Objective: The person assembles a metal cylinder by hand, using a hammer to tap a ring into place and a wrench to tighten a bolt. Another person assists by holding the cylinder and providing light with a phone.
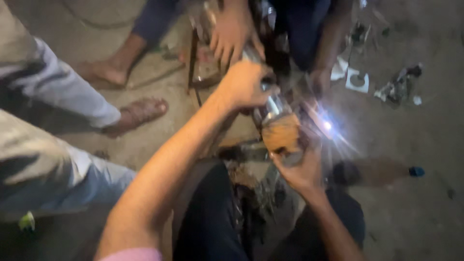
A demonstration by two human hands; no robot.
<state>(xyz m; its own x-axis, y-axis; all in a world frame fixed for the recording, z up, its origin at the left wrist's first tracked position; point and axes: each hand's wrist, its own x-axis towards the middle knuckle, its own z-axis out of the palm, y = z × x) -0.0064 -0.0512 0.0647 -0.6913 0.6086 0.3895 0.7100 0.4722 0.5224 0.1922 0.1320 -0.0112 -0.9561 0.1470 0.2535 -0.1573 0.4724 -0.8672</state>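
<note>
Shiny metal part gripped by left hand; right hand under brown block

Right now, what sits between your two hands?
In the head view, a shiny metal part and a brown block lie between the left hand and the right hand; blur hides more.

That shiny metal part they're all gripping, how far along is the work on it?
Mid-work. The left hand grips the shiny metal part; the right hand steadies a brown block beneath it. Another person's hand holds the far end beside a bright light. Nothing looks finished; scraps litter the floor.
</note>
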